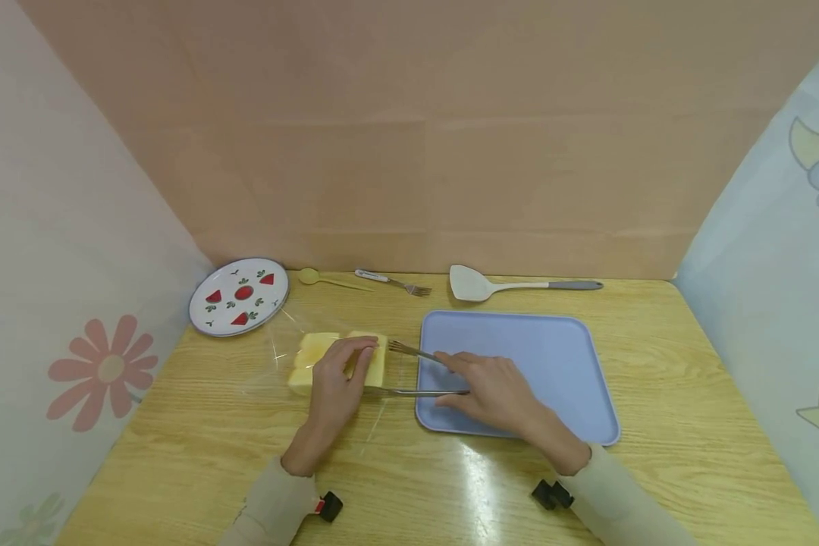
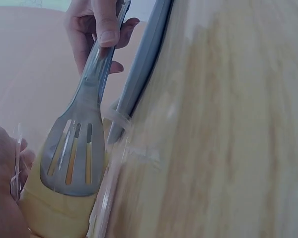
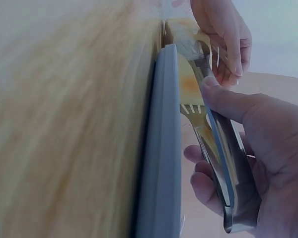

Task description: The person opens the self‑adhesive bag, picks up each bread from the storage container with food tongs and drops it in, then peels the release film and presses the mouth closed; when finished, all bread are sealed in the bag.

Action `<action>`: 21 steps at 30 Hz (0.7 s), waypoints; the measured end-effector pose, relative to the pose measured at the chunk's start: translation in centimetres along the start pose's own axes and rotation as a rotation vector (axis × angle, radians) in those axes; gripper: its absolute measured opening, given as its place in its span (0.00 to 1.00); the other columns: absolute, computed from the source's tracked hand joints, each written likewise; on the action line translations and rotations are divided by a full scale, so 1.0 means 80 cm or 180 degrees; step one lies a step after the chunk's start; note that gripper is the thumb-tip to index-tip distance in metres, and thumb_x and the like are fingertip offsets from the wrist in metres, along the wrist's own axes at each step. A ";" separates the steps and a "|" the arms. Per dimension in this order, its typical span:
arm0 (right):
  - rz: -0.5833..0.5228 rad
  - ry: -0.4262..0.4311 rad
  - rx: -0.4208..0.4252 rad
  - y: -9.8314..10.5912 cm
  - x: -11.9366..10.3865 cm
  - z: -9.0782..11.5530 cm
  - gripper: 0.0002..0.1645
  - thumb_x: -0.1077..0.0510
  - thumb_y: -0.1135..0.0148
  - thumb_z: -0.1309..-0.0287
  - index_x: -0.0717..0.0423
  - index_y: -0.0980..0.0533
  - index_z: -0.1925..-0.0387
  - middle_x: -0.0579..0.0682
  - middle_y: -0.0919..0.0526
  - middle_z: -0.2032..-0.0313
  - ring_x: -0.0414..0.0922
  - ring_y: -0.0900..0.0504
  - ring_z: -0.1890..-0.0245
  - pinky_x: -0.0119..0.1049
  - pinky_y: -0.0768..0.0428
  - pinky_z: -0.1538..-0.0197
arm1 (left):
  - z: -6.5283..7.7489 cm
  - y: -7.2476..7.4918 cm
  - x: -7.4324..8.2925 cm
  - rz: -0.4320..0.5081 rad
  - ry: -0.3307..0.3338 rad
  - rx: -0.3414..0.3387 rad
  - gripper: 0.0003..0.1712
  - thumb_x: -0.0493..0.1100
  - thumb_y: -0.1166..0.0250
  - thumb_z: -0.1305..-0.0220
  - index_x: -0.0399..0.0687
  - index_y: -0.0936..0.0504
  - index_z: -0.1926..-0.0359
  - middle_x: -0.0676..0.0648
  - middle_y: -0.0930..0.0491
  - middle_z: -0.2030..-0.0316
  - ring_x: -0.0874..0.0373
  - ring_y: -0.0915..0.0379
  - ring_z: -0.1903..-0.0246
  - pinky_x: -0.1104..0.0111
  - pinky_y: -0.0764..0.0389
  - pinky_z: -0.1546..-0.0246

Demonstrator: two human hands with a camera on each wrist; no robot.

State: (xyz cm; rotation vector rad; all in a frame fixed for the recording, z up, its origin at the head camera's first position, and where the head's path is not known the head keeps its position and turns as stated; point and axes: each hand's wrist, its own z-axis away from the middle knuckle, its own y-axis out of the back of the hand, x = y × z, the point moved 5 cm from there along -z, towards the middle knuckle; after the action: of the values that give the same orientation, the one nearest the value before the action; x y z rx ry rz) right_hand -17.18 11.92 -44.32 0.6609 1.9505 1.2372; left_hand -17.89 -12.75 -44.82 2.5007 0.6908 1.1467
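Yellow bread [image 1: 377, 365] in a clear plastic bag [image 1: 273, 356] lies on the table, left of the tray. My left hand [image 1: 334, 387] is over the bread and pinches the thin plastic between thumb and fingers. In my right hand [image 1: 498, 390] I grip metal tongs [image 1: 423, 393] by their two arms, above the tray's left part. Their jaws are spread: the slotted jaw lies along the near side of the bread in the left wrist view, while the fork-like jaw points at the bread's right end. Part of the bread is hidden under my left hand.
A blue tray [image 1: 525, 341] lies under and beyond my right hand. Along the back are a patterned plate [image 1: 240, 296], a yellow spoon [image 1: 309, 277], a fork [image 1: 396, 283] and a white spatula [image 1: 471, 284] with a grey handle. Walls close off the back and both sides.
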 end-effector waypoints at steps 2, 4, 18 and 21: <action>0.0011 0.0001 -0.0014 -0.001 -0.001 -0.001 0.42 0.33 0.27 0.47 0.47 0.23 0.35 0.42 0.11 0.57 0.39 0.16 0.73 0.30 0.24 0.76 | 0.000 -0.001 0.000 0.0039 0.0027 0.0005 0.05 0.38 0.35 0.29 0.45 0.13 0.57 0.51 0.12 0.54 0.54 0.16 0.52 0.64 0.16 0.49; 0.0032 -0.0005 -0.0018 -0.002 -0.002 -0.001 0.42 0.32 0.27 0.47 0.47 0.22 0.35 0.42 0.11 0.57 0.39 0.15 0.72 0.31 0.23 0.75 | 0.000 -0.001 0.000 0.0119 0.0059 0.0017 0.05 0.37 0.35 0.29 0.45 0.13 0.56 0.51 0.12 0.54 0.55 0.16 0.53 0.68 0.16 0.50; 0.0222 -0.0065 -0.0086 -0.010 -0.008 -0.003 0.45 0.30 0.28 0.48 0.48 0.23 0.34 0.45 0.12 0.51 0.43 0.12 0.67 0.35 0.20 0.74 | 0.001 -0.001 -0.001 0.0336 0.0086 0.0095 0.07 0.34 0.36 0.30 0.44 0.14 0.55 0.49 0.12 0.54 0.53 0.15 0.52 0.69 0.17 0.47; 0.0167 -0.0148 -0.0144 -0.011 -0.006 -0.003 0.45 0.30 0.27 0.50 0.48 0.23 0.35 0.44 0.12 0.53 0.43 0.13 0.66 0.34 0.21 0.74 | 0.001 0.000 -0.003 0.0187 0.0071 0.0057 0.06 0.36 0.36 0.29 0.44 0.14 0.55 0.50 0.13 0.53 0.54 0.16 0.50 0.67 0.17 0.46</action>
State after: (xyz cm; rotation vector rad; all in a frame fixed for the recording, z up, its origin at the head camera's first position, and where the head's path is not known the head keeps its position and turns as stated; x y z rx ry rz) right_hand -17.12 11.10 -44.95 0.7155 1.8724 1.2828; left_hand -17.95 -12.86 -45.03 2.5425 0.6399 1.1957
